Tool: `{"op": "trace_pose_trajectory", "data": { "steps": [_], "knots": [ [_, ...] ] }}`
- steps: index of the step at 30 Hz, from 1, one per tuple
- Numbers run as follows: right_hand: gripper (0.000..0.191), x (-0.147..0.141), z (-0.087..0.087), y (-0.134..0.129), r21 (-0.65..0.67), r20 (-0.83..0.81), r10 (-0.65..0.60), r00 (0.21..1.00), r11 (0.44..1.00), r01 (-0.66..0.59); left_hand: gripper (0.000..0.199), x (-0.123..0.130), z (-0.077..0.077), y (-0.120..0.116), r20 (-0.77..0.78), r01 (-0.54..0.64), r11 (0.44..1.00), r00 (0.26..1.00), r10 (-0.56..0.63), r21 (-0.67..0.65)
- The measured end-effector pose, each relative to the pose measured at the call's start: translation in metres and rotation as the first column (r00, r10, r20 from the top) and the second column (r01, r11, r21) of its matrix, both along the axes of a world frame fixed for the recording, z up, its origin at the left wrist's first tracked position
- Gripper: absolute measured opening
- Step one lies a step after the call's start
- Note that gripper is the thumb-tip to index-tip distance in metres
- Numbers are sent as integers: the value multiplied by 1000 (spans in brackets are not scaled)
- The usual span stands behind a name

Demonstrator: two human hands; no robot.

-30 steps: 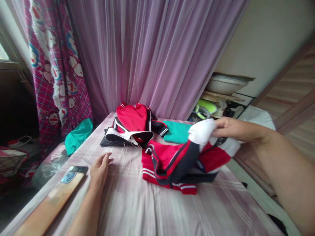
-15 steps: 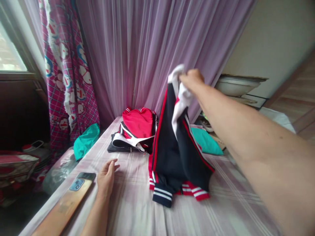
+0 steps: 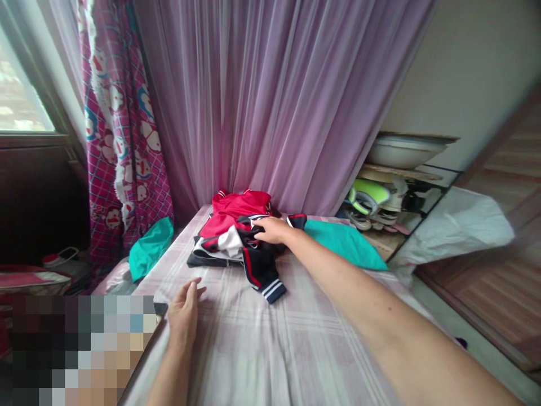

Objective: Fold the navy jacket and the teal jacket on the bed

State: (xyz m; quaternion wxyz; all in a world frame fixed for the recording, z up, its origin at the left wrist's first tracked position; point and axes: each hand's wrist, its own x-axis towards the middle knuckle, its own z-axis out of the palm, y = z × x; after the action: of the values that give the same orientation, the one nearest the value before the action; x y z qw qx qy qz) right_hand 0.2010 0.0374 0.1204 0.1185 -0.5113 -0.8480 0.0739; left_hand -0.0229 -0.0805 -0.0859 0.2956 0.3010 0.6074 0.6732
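My right hand (image 3: 273,230) reaches to the far part of the table and rests on a dark jacket (image 3: 260,262) with red and white trim. The jacket lies crumpled over a pile with a red garment (image 3: 236,207); one striped cuff hangs toward me on the tablecloth. Whether my right fingers grip the cloth is hard to make out. My left hand (image 3: 185,299) lies on the table at the left, fingers apart, holding nothing. Beside it is the dark corner of a phone (image 3: 161,309), the rest covered by a pixelated patch.
A plaid cloth (image 3: 313,338) covers the table. Teal cloth (image 3: 342,242) lies right of the pile, and another teal piece (image 3: 150,248) at the left edge. Purple curtains (image 3: 262,101) hang behind. A rack with shoes and a basin (image 3: 408,151) stands at the right.
My right hand has come down and away from me, left of where it held the dark jacket up. The jacket now lies on the pile. My left hand has barely moved.
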Motion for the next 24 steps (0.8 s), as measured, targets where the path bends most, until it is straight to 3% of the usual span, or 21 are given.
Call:
{"op": "trace_pose_trajectory", "data": {
  "steps": [4, 6, 10, 13, 16, 18, 20, 22, 24],
  "knots": [
    [69, 34, -75, 2, -55, -68, -268, 961, 963, 265, 54, 0, -3, 4, 16, -4, 1000, 1000, 4, 22],
    [76, 42, -107, -7, -159, -216, -379, 900, 923, 351, 59, -1, -5, 4, 12, -35, 998, 999, 35, 54],
    [77, 52, -170, -34, -133, -351, -356, 866, 934, 330, 71, -6, -7, -2, -198, -121, 991, 972, 131, 61],
    [71, 78, -197, -41, -86, -314, -383, 869, 923, 376, 74, -2, 10, -4, -475, -80, 986, 869, 140, 143],
    [66, 125, -202, -30, -30, -223, -482, 847, 872, 488, 84, 20, 46, 14, -698, 71, 978, 710, 90, 198],
    [66, 160, -200, -18, 22, -144, -548, 824, 831, 556, 93, 43, 70, 36, -838, 180, 977, 546, -1, 116],
    [64, 190, -198, -8, 72, -68, -605, 793, 790, 609, 102, 68, 85, 61, -942, 265, 954, 258, -214, -144],
    [62, 212, -198, -2, 103, -3, -650, 760, 756, 647, 113, 87, 88, 86, -916, 275, 877, -44, -398, -394],
    [59, 224, -200, 1, 129, 49, -671, 740, 739, 661, 117, 97, 83, 108, -839, 214, 817, -251, -483, -535]
  ]
}}
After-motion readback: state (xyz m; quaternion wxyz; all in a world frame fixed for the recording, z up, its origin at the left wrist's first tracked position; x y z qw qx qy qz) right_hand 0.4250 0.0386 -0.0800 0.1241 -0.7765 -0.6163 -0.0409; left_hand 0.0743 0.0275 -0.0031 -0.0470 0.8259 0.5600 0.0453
